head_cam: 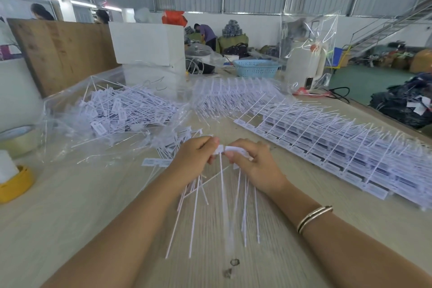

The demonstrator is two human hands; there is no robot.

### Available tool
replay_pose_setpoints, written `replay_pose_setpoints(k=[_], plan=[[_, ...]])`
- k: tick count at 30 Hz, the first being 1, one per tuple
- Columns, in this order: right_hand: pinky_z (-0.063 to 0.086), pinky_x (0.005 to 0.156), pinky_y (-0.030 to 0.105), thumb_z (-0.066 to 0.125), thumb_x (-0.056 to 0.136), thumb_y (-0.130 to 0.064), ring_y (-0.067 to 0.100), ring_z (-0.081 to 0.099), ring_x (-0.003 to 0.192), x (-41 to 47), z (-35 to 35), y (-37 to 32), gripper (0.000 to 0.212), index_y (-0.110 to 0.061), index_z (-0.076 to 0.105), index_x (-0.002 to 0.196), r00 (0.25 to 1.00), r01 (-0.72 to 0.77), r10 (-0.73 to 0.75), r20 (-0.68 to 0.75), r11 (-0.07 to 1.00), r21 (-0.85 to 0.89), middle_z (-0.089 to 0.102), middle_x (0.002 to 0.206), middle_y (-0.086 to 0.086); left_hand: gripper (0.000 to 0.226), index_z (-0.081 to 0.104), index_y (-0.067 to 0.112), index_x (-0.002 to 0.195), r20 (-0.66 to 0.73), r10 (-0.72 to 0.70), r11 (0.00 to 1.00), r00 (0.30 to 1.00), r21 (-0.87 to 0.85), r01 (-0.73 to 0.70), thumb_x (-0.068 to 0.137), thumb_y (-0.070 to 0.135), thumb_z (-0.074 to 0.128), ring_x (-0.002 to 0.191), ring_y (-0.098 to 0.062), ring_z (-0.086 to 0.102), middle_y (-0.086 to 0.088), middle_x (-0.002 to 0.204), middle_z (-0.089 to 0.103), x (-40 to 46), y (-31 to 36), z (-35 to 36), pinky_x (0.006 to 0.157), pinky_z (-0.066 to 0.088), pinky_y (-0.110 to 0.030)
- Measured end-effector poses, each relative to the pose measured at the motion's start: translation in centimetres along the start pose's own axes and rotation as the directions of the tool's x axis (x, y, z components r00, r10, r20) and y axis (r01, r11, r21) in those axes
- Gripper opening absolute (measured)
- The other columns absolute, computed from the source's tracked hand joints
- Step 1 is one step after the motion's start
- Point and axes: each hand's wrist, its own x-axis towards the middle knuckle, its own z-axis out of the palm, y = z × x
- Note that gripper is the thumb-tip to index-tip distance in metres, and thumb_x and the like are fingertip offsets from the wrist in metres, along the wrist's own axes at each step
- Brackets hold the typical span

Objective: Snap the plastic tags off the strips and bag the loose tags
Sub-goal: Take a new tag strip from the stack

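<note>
Two hands meet over the middle of the table (70, 194). The left hand (195, 155) has its fingers curled and pinches one end of a short white strip of tags (222, 148); the right hand (253, 163) pinches the other end between thumb and curled fingers. The fingertips of both hands nearly touch at the strip. Thin white tails hang from the strip below the fingers and fan out toward the person, some blurred. A bracelet (314, 217) sits on the right forearm.

Left of and beyond the left fingers lies an open clear plastic bag (70, 110) holding a heap of loose tags (121, 112). More loose tags (156, 162) lie on the table just beside the left hand, outside the bag.

Right of the right fingers, well apart from them, a long stack of unbroken strips (339, 147) runs diagonally across the table. A second batch of strips (229, 98) lies beyond the fingers, at the far side.

Far left of the hands stand a roll of clear tape (18, 138) and a yellow tape holder (15, 186). Beyond the table are a blue basket (256, 68) and a white box (147, 42). People work in the background.
</note>
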Motion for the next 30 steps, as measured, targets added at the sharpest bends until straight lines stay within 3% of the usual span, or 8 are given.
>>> replay_pose_setpoints(k=[3, 7, 12, 15, 17, 21, 25, 30], plan=[[0.037, 0.093, 0.063, 0.058, 0.092, -0.031, 0.030, 0.057, 0.089, -0.2, -0.8, 0.3, 0.019, -0.041, 0.066, 0.079, 0.985, -0.062, 0.080, -0.156, 0.991, 0.118, 0.062, 0.070, -0.015, 0.046, 0.055, 0.016, 0.062, -0.129, -0.096, 0.984, 0.987, -0.164, 0.074, 0.099, 0.038, 0.040, 0.063, -0.013, 0.054, 0.004, 0.060, 0.058, 0.3, -0.5, -1.5, 0.063, 0.036, -0.026], [0.038, 0.097, 0.055, 0.056, 0.092, -0.031, 0.036, 0.049, 0.101, -0.1, -1.9, 1.5, 0.023, -0.034, 0.060, 0.070, 0.973, -0.158, 0.182, -0.142, 0.973, 0.166, 0.056, 0.074, -0.006, 0.044, 0.051, 0.013, 0.063, -0.212, 0.000, 0.999, 0.977, -0.049, -0.011, 0.100, 0.035, 0.040, 0.050, -0.003, 0.047, 0.004, 0.057, 0.052, 0.1, -1.5, -2.3, 0.056, 0.038, -0.018], [0.031, 0.075, 0.029, 0.056, 0.093, -0.019, 0.013, 0.041, 0.079, 0.3, -2.1, 2.3, 0.036, -0.034, 0.046, 0.062, 0.952, -0.266, 0.288, -0.107, 0.946, 0.183, 0.043, 0.064, -0.016, 0.027, 0.050, 0.015, 0.068, -0.201, 0.129, 0.989, 0.971, -0.044, -0.140, 0.091, 0.007, 0.039, 0.052, -0.016, 0.040, -0.001, 0.056, 0.047, -0.1, -1.0, -1.6, 0.053, 0.032, -0.027], [0.033, 0.101, 0.043, 0.057, 0.091, -0.023, 0.024, 0.048, 0.102, 0.7, -1.9, 2.5, 0.011, -0.032, 0.052, 0.086, 0.914, -0.385, 0.388, -0.117, 0.922, 0.047, 0.053, 0.087, -0.008, 0.027, 0.053, 0.016, 0.078, -0.198, 0.156, 0.987, 0.968, 0.002, -0.159, 0.091, -0.002, 0.037, 0.047, -0.007, 0.046, -0.005, 0.060, 0.054, -0.4, -0.6, -1.4, 0.047, 0.035, -0.022], [0.024, 0.110, 0.045, 0.059, 0.091, -0.025, 0.017, 0.045, 0.118, 0.8, -1.6, 2.7, 0.024, -0.027, 0.050, 0.113, 0.906, -0.414, 0.402, -0.132, 0.907, -0.080, 0.051, 0.112, -0.010, 0.023, 0.053, 0.013, 0.081, -0.134, 0.196, 0.980, 0.971, 0.059, -0.189, 0.090, -0.005, 0.040, 0.044, 0.001, 0.044, 0.000, 0.062, 0.053, -0.7, -0.4, -1.1, 0.043, 0.030, -0.013], [0.014, 0.091, 0.024, 0.047, 0.092, -0.043, 0.006, 0.037, 0.121, 0.2, -1.1, 1.7, 0.027, -0.030, 0.057, 0.115, 0.979, -0.169, 0.119, -0.167, 0.930, -0.327, 0.046, 0.115, -0.019, 0.020, 0.056, 0.015, 0.084, -0.035, 0.315, 0.929, 0.948, 0.213, -0.301, 0.087, -0.004, 0.051, 0.064, -0.004, 0.045, 0.010, 0.081, 0.047, -0.8, -0.2, -0.3, 0.058, 0.034, -0.014], [0.018, 0.088, 0.032, 0.030, 0.081, -0.065, -0.003, 0.041, 0.104, -0.2, 0.3, 0.8, 0.053, -0.031, 0.070, 0.090, 0.999, -0.028, 0.032, 0.005, 0.929, -0.368, 0.054, 0.098, -0.024, 0.014, 0.058, 0.018, 0.088, 0.040, 0.427, 0.871, 0.903, 0.250, -0.423, 0.088, 0.004, 0.057, 0.075, -0.003, 0.047, 0.014, 0.088, 0.045, -1.0, 0.0, 0.6, 0.065, 0.036, -0.012], [0.036, 0.088, 0.056, 0.057, 0.093, -0.008, 0.008, 0.052, 0.074, 0.3, -0.4, 1.5, 0.023, -0.013, 0.062, 0.071, 0.999, -0.027, 0.023, -0.036, 0.993, -0.118, 0.053, 0.072, -0.014, 0.009, 0.056, 0.022, 0.097, 0.010, 0.384, 0.878, 0.923, 0.305, -0.368, 0.094, 0.016, 0.050, 0.065, -0.002, 0.051, 0.016, 0.077, 0.054, -1.0, -0.2, 0.2, 0.057, 0.036, -0.014]])
